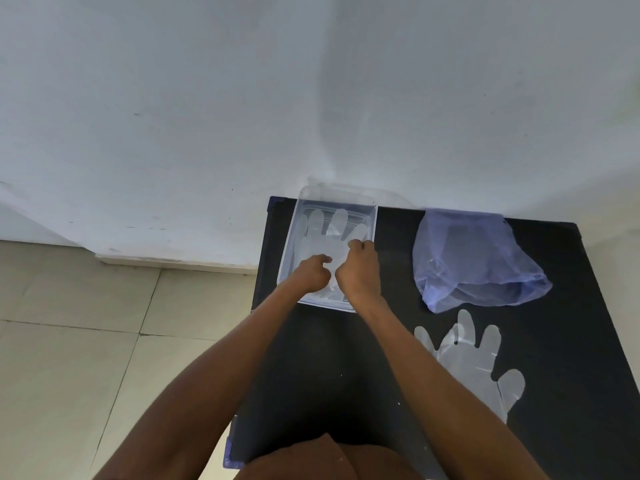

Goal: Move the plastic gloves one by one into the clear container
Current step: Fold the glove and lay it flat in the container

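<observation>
Your two forearms are reaching up from the bottom of the frame, and both hands, left hand [313,273] and right hand [360,268], are pinching with curled fingers the plastic glove [325,233] lying flat inside the clear container [373,216] at the centre. If you are pulling away while the thin film is clinging to your fingers, it is coming out again. Other gloves [474,362] are waiting at the lower right on the black table [571,341], below a blue bag [474,261].
</observation>
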